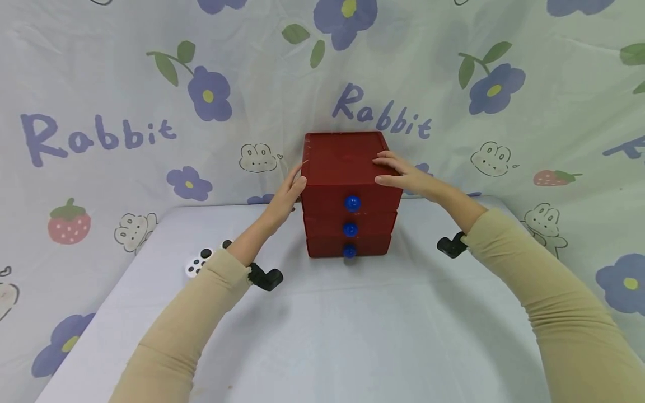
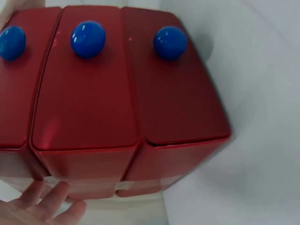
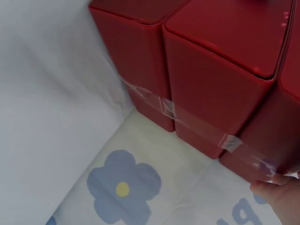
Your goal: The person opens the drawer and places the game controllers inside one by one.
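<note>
A red three-drawer cabinet [image 1: 347, 159] stands upright at the back of the table, with one round blue knob [image 1: 353, 203] on each drawer front. All three drawers look closed. My left hand [image 1: 286, 198] lies along the cabinet's upper left side with its fingers extended; in the left wrist view, its fingertips [image 2: 54, 199] are by the side wall near clear tape. My right hand [image 1: 403, 174] rests over the top right edge, fingers reaching onto the top. In the right wrist view, part of that hand [image 3: 283, 194] shows near the tape [image 3: 197, 126] across the tiers.
A white item with black spots [image 1: 194, 266] lies on the table at left, partly hidden by my left forearm. The white table [image 1: 353, 330] extends in front of the cabinet. A printed cloth [image 1: 282, 101] hangs directly behind it. Black wrist mounts [image 1: 266, 278] stick out from both sleeves.
</note>
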`<action>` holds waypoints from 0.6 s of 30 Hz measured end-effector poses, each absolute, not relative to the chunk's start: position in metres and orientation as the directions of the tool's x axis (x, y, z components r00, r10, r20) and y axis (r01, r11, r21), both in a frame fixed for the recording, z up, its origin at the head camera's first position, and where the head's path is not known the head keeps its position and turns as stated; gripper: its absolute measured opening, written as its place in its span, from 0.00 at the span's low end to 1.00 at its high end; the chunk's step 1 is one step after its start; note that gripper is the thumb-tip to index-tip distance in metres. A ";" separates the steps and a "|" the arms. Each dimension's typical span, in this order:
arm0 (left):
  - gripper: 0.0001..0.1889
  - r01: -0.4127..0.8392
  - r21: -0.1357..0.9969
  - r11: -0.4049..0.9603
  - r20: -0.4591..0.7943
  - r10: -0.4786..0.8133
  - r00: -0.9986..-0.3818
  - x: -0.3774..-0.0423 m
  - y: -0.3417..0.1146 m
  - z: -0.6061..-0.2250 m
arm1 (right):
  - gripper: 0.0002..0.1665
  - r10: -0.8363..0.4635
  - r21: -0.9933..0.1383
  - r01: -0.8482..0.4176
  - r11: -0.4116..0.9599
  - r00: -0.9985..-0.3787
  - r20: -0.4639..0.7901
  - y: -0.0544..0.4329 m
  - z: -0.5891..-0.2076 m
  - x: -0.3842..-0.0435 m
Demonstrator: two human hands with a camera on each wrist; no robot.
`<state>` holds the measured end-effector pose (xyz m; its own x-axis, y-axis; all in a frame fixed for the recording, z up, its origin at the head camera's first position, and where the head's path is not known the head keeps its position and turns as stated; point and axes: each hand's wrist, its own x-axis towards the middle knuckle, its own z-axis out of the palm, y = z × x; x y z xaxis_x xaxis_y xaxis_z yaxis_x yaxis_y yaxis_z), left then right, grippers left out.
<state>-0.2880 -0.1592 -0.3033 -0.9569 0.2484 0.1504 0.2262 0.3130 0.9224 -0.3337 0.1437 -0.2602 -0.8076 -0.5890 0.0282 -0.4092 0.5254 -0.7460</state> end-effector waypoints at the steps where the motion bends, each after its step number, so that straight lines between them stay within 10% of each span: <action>1: 0.32 0.212 0.923 0.322 0.139 0.234 -0.962 -0.285 -0.161 -0.305 | 0.37 -0.589 -0.746 -0.409 0.525 -0.808 0.028 0.143 -0.260 -0.333; 18: 0.26 0.005 0.812 0.583 -0.062 0.094 -0.994 -0.242 -0.169 -0.364 | 0.39 -0.554 -0.722 -0.389 0.572 -0.833 0.010 0.143 -0.260 -0.331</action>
<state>-0.2416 -0.1688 -0.3641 -0.9936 0.0945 -0.0618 0.0050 0.5831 0.8124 -0.3313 0.1435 -0.2597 -0.8326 -0.5538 0.0100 -0.3891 0.5720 -0.7221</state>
